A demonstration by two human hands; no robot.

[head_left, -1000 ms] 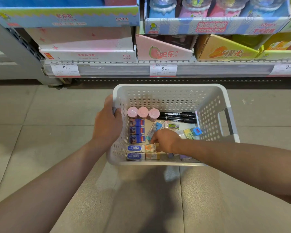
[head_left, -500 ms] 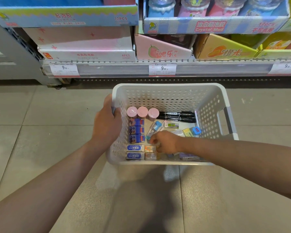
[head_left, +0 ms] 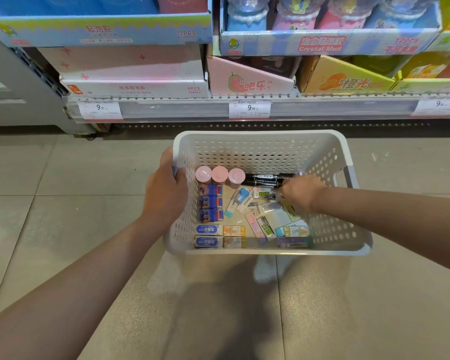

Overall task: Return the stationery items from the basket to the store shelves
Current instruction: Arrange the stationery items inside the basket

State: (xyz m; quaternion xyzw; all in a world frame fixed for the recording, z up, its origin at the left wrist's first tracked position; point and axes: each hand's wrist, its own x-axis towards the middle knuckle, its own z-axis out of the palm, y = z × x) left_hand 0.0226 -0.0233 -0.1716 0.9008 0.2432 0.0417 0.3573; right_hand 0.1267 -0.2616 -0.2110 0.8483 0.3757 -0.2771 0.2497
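Right hand (head_left: 300, 194) now up at the far end of the basket (head_left: 260, 149), over the tips of the black markers (head_left: 264, 179); half a second back, down among the loose erasers (head_left: 264, 226) near the middle of the basket floor. Fingers curled downward, but whether already pinching a marker or only reaching it, impossible to tell from this angle. Left hand (head_left: 166, 193) unchanged, wrapped round the basket's left rim and handle, holding it off the tiled floor (head_left: 50, 229). Everything else still inside: three pink-capped tubes (head_left: 220, 175) along the far wall, blue boxed erasers (head_left: 210, 202) stacked by the left wall, small packets scattered toward the near wall. Shelves (head_left: 218, 110) ahead with slime boxes, not stationery. Probably a switch of target from erasers to markers; nothing yet returned.
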